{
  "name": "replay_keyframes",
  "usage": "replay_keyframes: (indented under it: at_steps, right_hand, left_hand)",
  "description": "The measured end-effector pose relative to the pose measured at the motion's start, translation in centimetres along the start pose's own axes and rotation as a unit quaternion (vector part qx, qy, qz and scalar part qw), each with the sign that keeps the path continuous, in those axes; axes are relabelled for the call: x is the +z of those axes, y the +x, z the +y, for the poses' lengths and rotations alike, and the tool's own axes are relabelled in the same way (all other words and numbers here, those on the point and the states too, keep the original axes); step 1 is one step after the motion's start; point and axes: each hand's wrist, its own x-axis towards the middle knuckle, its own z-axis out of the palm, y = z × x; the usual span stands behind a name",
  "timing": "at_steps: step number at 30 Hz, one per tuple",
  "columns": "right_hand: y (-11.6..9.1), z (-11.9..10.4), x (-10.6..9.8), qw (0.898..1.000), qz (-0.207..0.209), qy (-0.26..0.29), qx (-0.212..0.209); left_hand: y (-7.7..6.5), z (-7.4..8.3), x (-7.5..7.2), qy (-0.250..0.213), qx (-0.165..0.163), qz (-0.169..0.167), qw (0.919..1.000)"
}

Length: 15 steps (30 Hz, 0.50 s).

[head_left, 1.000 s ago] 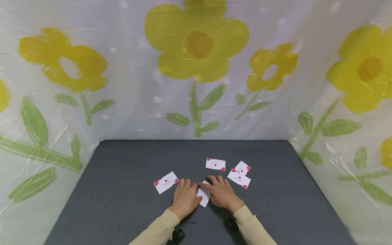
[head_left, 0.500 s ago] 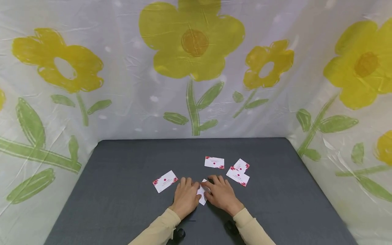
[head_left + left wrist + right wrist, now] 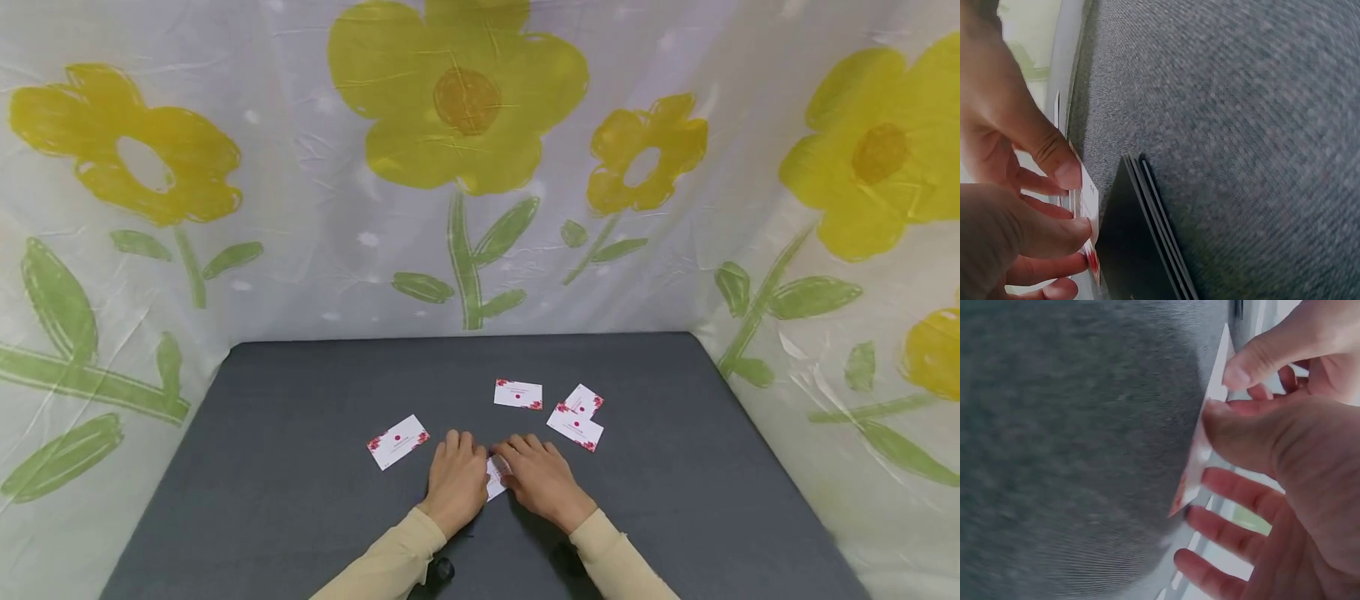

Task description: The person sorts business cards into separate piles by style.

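Observation:
A white card (image 3: pixel 495 478) with red floral corners lies between both hands, partly hidden by them. My left hand (image 3: pixel 457 478) pinches one part of it, thumb on the near face and fingers behind. My right hand (image 3: pixel 542 478) pinches the same card, its thumb close to the left thumb. The right wrist view has this card (image 3: pixel 1195 464) tilted up on its edge, the right hand's lower fingers spread apart beyond it. Right beside the card in the left wrist view is a black stack of thin flat pieces (image 3: pixel 1132 244).
On the dark grey cloth-covered table (image 3: pixel 315 517), one similar card (image 3: pixel 398 442) lies to the left and another (image 3: pixel 518 394) farther back. Two overlapping cards (image 3: pixel 576 427) lie to the right. A flower-printed curtain (image 3: pixel 315 250) encloses the table's back and sides.
The right hand's extended index finger has bent, and its thumb has come onto the card. The card has turned and now both hands pinch it. The head view has shifted slightly.

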Motion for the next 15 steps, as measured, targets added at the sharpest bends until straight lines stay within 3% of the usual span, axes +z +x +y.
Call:
replay_keyframes:
  at_steps: [7, 15]
  right_hand:
    - [0.42, -0.22, -0.69, 1.0, -0.017, -0.018, 0.003]
    - [0.34, 0.16, -0.43, 0.998, -0.031, 0.034, 0.046]
  left_hand:
    - [0.3, 0.17, 0.05, 0.007, 0.001, -0.023, 0.9997]
    - [0.1, 0.21, -0.41, 0.034, -0.005, -0.01, 0.9994]
